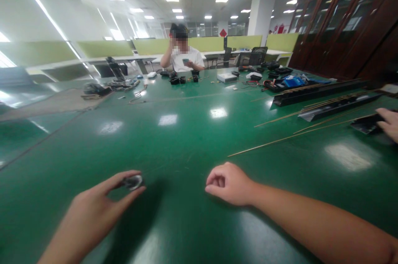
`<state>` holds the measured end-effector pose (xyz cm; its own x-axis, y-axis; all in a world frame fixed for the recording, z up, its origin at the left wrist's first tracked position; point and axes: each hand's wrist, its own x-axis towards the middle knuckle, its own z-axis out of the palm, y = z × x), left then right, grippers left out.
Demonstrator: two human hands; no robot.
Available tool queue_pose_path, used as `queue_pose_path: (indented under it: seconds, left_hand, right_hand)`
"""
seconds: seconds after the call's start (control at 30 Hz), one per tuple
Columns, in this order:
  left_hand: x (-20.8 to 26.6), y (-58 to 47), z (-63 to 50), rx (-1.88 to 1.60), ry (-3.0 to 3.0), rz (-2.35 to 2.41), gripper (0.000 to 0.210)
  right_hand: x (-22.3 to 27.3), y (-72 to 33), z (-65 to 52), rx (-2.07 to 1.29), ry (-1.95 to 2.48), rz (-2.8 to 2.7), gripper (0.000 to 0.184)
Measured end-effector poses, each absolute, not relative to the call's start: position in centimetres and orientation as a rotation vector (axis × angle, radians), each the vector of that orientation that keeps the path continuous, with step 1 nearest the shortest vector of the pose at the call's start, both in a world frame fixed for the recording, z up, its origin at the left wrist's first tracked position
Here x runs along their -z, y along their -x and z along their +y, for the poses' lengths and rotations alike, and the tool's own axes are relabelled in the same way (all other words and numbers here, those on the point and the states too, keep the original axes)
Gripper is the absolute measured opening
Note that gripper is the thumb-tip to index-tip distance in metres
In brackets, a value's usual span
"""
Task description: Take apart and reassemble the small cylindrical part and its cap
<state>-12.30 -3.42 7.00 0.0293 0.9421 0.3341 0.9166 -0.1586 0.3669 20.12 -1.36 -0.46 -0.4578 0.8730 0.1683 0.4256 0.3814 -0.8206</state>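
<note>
My left hand (93, 206) pinches a small round dark piece with a shiny silver rim (134, 182) between thumb and fingers. It is held just above the green tabletop (183, 148), and blur hides its finer details. To the right, my right hand (228, 184) rests on the table with its fingers curled into a loose fist. Nothing shows inside the fist. A thin brass-coloured rod (264, 145) lies beyond my right hand, its near end close to the knuckles without touching.
Black metal channels (320, 92) and more thin rods lie at the right. Another person's hand (388, 123) touches a dark piece at the right edge. Across the table a person (188, 59) holds a phone. Blue items (295, 81), a white box (226, 77) and cables stand along the far side.
</note>
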Motion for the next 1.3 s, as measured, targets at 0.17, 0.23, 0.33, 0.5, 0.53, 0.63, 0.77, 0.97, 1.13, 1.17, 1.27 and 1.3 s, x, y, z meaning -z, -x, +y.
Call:
queue_pose_path:
  seconds: [0.17,0.23,0.33,0.5,0.53,0.63,0.77,0.97,1.13,1.17,1.27,1.3]
  left_hand:
    - [-5.9,4.0,-0.6,-0.715,-2.394,1.467,0.028]
    - [-4.9,1.6,-0.4,-0.766,-2.372,1.356,0.028]
    - [-2.7,0.2,-1.0,-0.886,-2.277,1.252,0.026]
    - [-0.6,0.1,-1.9,-0.92,-2.217,1.149,0.024]
    - [-0.6,0.1,-2.0,-0.923,-2.215,1.147,0.024]
    - [-0.9,0.1,-1.9,-0.948,-2.211,1.153,0.024]
    - [-0.9,0.3,-1.7,-0.963,-2.208,1.131,0.025]
    - [-0.9,0.3,-1.9,-0.962,-2.187,1.119,0.024]
    - [-0.9,0.3,-1.8,-0.94,-2.173,1.141,0.026]
    - [-0.9,0.3,-1.8,-0.942,-2.161,1.154,0.027]
    - [-0.9,0.2,-1.8,-0.952,-2.121,1.178,0.028]
    - [-0.9,0.2,-1.8,-0.958,-2.113,1.178,0.028]
  right_hand:
    - [0.6,-20.2,-1.4,-1.051,1.155,-1.898,0.035]
    - [0.7,-20.1,-1.4,-1.042,1.157,-1.885,0.041]
    - [0.8,-20.0,-1.4,-1.031,1.151,-1.889,0.048]
    - [0.8,-20.2,-1.5,-1.025,1.135,-1.913,0.061]
    - [0.8,-20.2,-1.5,-1.024,1.134,-1.915,0.06]
    - [0.7,-20.2,-1.5,-1.028,1.145,-1.921,0.056]
    - [0.7,-20.2,-1.5,-1.021,1.162,-1.935,0.054]
    - [0.7,-20.3,-1.5,-1.009,1.171,-1.959,0.05]
    - [0.6,-20.4,-1.6,-1.013,1.173,-1.969,0.047]
    - [0.6,-20.4,-1.6,-1.019,1.17,-1.969,0.046]
    - [0.5,-20.4,-1.6,-1.02,1.165,-1.957,0.044]
    - [0.5,-20.5,-1.6,-1.02,1.164,-1.952,0.043]
